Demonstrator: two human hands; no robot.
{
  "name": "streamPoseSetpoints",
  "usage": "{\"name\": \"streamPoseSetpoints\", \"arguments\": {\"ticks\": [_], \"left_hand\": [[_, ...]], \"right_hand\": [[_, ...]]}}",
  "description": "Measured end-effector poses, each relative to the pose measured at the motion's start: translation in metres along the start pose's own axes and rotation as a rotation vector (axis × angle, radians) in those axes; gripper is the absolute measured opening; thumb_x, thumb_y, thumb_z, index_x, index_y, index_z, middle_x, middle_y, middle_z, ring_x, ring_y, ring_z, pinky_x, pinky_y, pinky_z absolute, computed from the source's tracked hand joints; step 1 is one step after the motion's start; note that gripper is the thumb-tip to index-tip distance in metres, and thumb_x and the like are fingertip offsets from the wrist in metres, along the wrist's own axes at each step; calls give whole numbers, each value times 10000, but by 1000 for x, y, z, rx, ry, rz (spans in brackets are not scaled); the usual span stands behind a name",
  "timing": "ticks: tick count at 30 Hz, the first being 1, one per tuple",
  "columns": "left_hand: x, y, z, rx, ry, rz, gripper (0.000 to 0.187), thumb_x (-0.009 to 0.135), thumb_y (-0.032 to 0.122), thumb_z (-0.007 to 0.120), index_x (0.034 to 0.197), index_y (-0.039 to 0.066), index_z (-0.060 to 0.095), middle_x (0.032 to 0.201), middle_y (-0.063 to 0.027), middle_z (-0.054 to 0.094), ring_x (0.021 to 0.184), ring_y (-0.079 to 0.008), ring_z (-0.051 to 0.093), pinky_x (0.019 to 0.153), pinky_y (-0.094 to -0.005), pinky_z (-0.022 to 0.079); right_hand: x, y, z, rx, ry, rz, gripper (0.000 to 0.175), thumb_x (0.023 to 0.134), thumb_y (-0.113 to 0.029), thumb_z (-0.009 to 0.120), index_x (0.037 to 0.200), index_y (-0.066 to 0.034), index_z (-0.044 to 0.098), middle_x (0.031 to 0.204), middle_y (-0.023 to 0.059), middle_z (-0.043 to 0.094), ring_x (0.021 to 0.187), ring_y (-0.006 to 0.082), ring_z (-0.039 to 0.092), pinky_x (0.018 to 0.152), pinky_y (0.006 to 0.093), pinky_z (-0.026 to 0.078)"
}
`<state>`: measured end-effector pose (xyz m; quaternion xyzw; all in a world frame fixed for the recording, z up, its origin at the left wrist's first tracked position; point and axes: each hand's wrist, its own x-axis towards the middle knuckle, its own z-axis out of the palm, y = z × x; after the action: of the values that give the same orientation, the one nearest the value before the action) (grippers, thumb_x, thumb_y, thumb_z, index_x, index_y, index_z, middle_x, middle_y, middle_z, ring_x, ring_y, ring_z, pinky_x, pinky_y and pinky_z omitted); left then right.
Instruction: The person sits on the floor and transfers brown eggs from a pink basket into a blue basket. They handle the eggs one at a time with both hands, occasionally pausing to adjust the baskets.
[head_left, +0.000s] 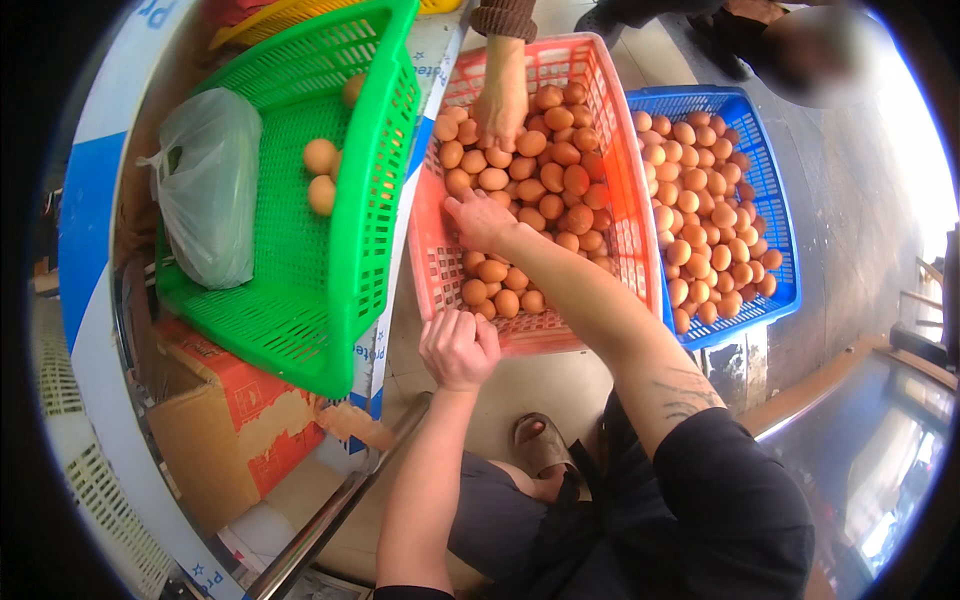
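A red plastic basket (637, 225) stands before me, filled with brown eggs (552, 178). My left hand (459, 349) is closed over the rim at its near left corner, with the fingertips hidden. Stretched across the basket, my right hand (481, 219) rests among the eggs by the left wall. Its fingers touch an egg, but its palm faces down, so whether it grips one is unclear. Another person's hand (501, 120) reaches in from the far side, fingers down on the eggs beyond my right hand.
On the left, a green plastic basket (341, 300) holds several eggs (320, 157) and a knotted plastic bag (210, 195). A blue basket (784, 247) full of eggs adjoins the red one's right. Below the green basket are a cardboard box (199, 420) and a metal bar (330, 510).
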<state>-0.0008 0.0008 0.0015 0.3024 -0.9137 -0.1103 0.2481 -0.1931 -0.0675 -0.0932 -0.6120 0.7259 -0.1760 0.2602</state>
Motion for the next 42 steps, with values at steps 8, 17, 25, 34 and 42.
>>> {"name": "streamPoseSetpoints", "arguments": {"ticks": [8, 17, 25, 34, 42], "left_hand": [[1, 0, 1, 18, 26, 24, 227, 819, 89, 638, 640, 67, 501, 661, -106, 538, 637, -331, 569, 596, -451, 437], [0, 0, 1, 35, -1, 28, 237, 841, 80, 618, 636, 44, 506, 635, -122, 537, 619, -338, 560, 589, -444, 422], [-2, -1, 2, 18, 15, 19, 234, 825, 90, 635, 634, 66, 502, 655, -106, 544, 640, -334, 576, 612, -453, 452], [-1, 1, 0, 20, 29, 11, 241, 857, 107, 607, 637, 77, 512, 677, -120, 564, 650, -345, 585, 620, -472, 460], [-2, 2, 2, 48, -1, 8, 242, 875, 104, 599, 656, 47, 512, 694, -132, 578, 698, -363, 597, 649, -472, 460]], "right_hand": [[-32, -12, 21, -423, -535, -32, 545, 917, -277, 696, 1425, -114, 586, 1462, 161, 579, 1257, 315, 620, 948, 482, 518], [-41, -7, 62, -285, -279, 159, 459, 915, -263, 749, 1335, -90, 681, 1366, 93, 630, 1244, 316, 613, 870, 406, 593], [-96, 6, -60, 509, -415, 192, 509, 875, -461, 761, 1194, -68, 702, 996, 65, 724, 921, 200, 722, 667, 346, 595], [-219, 11, -98, 2267, -509, -248, 773, 869, -353, 782, 1478, -39, 424, 985, 182, 625, 736, 317, 676, 467, 312, 541], [-305, 82, -172, 1364, 254, 361, 530, 980, -387, 670, 1370, -43, 567, 1090, 169, 697, 832, 252, 722, 557, 309, 579]]}}
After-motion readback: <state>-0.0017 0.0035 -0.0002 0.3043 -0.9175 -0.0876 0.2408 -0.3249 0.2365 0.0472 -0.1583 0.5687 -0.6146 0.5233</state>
